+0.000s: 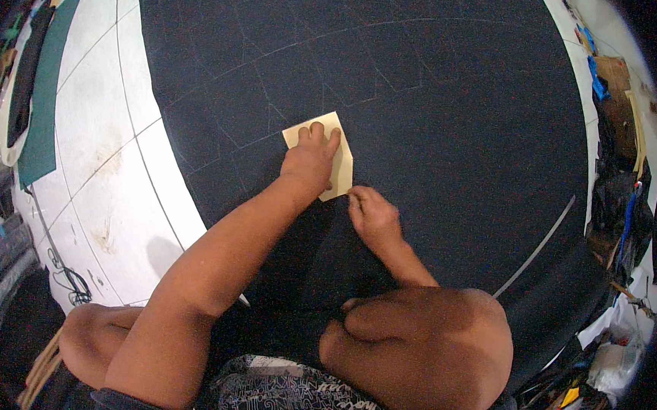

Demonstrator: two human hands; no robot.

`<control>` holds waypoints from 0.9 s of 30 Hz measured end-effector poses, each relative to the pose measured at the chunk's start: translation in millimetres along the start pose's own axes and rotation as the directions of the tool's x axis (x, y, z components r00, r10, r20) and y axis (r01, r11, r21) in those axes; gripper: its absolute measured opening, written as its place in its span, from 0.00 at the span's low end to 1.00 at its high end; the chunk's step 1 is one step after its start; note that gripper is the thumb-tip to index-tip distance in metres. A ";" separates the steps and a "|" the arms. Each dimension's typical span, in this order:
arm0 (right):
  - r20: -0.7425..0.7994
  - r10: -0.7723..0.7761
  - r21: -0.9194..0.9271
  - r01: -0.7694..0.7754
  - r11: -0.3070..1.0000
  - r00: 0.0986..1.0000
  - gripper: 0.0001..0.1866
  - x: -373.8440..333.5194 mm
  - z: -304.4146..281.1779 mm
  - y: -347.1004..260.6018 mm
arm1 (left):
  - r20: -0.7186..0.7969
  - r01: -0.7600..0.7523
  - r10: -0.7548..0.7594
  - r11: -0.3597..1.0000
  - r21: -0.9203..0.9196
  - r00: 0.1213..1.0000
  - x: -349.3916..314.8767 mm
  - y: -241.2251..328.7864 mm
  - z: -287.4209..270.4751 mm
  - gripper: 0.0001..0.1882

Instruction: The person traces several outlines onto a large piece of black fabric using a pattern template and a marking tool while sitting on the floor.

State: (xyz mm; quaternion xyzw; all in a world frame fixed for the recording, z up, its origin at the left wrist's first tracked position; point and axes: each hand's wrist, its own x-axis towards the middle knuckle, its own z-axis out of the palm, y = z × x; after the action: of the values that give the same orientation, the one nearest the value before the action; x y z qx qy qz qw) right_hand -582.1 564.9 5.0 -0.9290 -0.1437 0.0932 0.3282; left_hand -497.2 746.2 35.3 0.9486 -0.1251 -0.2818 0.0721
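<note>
Head view: the cream card (342, 174) lies on the dark cloth (469, 154) ahead of you, its long axis running away from you with the far end leaning left. Your left hand (311, 160) is nearer — right on top, fingers spread, grasping nothing. Your right hand (375, 217) sits at the card's near right corner, fingertips drawn together — whether they pinch anything, I cannot tell.
</note>
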 end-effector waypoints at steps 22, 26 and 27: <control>0.014 -0.152 -0.287 0.150 0.946 0.988 0.17 26.2 -0.5 23.1 | -0.533 -0.102 0.092 0.995 0.010 0.841 -5.0 3.5 70.1 0.31; -0.032 -0.077 -0.347 0.062 0.936 0.996 0.19 30.7 -23.6 55.1 | -0.525 -0.150 0.133 0.989 0.010 0.841 12.0 32.6 66.0 0.31; -0.049 -0.072 -0.368 0.050 0.929 0.996 0.18 29.3 -30.5 59.5 | -0.515 -0.164 0.140 0.986 -0.001 0.846 13.0 38.8 63.6 0.31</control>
State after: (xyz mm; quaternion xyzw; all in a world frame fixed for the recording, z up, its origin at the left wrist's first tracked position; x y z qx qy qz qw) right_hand -534.1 512.5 -11.8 -0.9713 -0.1772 0.0260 0.1564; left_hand -529.5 701.2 -16.2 0.9745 -0.1697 -0.0151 0.1462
